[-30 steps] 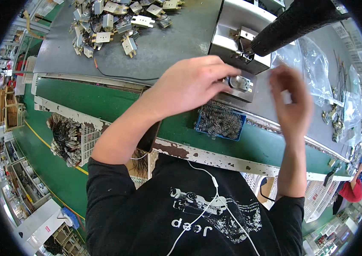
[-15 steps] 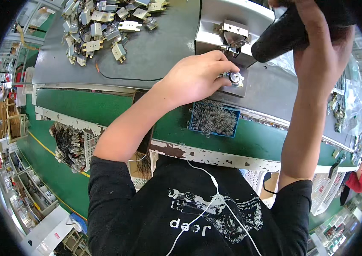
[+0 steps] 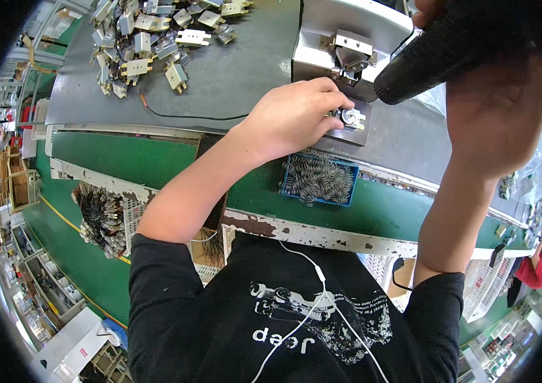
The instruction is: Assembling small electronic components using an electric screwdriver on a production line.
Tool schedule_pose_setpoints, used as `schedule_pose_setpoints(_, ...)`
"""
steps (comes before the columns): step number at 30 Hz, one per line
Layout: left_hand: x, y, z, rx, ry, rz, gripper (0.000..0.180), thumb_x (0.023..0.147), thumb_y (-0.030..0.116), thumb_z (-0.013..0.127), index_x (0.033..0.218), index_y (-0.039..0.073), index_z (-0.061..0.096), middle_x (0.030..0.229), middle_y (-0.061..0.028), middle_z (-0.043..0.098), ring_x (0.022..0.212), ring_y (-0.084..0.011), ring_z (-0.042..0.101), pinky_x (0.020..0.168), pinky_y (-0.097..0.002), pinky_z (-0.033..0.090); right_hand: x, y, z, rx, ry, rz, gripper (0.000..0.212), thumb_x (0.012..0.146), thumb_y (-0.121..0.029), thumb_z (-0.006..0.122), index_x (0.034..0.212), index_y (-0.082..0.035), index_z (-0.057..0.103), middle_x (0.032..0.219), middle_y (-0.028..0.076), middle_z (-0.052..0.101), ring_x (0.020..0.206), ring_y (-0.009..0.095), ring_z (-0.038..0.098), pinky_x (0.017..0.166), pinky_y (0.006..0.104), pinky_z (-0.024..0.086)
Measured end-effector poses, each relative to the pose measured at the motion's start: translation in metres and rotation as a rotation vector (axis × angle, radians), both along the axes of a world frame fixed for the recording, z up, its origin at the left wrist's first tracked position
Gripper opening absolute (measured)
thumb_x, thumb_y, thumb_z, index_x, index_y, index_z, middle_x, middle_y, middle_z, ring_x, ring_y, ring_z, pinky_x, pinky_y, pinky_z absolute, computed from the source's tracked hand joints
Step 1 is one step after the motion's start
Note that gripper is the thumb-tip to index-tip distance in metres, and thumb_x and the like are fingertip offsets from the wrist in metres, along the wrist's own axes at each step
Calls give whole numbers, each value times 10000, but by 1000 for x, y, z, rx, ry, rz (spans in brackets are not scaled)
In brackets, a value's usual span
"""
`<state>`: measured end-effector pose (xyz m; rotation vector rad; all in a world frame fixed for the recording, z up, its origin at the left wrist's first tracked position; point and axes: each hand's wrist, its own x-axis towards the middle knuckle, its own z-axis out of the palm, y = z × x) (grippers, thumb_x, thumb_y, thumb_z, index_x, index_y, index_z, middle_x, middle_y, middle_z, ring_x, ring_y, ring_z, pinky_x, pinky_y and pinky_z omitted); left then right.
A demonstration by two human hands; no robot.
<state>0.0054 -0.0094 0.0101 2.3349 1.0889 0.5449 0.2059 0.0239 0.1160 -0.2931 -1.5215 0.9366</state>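
Observation:
My left hand is closed, thumb and fingertips gripping a small metal-cased part with a round, coiled-looking top. This part rests on a flat metal base plate in front of a metal bench fixture. High on the right, my right hand is around a thick black cylindrical handle. Much of its fingers is hidden behind the handle, though some fingertips show beyond it. The handle's lower end hangs just right of the fixture.
A blue tray of small coil springs sits on the green ledge near me. Several metal-and-cream parts lie heaped at the far left of the grey bench. A black wire runs toward my left wrist. Clear plastic bags lie at right.
My right hand has shifted a little right and its thumb no longer shows over the black handle. The handle's lower end has dropped slightly. My left hand stays nearly still on the metal-cased part.

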Motion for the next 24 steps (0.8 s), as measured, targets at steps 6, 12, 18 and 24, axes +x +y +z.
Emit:
schedule_pose_setpoints(6,-2,-2,-4,23,-34,5,272,884,230,690,1129,111,699,1095,-50,655,993,-262,657,852,-379,537,2,-2,-6,96,-40,-12,398,969,-174,638,1243,97,539,983,198,662,831,223,658,734,304,541)
schedule_pose_setpoints(12,-1,-4,-4,-1,-14,46,269,875,226,683,1117,111,707,1093,-59,653,1028,-265,653,869,-391,544,-32,-30,4,-53,-72,-363,377,966,-174,621,1141,156,576,849,197,653,677,206,609,629,289,485)
schedule_pose_setpoints(18,2,-5,0,-9,15,47,263,884,215,675,1124,110,704,1078,-74,650,1010,-266,658,849,-402,549,-45,-35,-5,-13,15,-301,262,929,-76,627,1048,156,598,767,178,646,622,205,605,595,298,485)
schedule_pose_setpoints(24,1,-7,-2,4,5,45,245,885,242,689,1055,71,648,1101,-55,629,991,-284,647,831,-408,539,-24,-26,-35,-30,-104,-427,380,925,-9,608,1274,44,468,821,200,634,611,186,583,577,330,485)
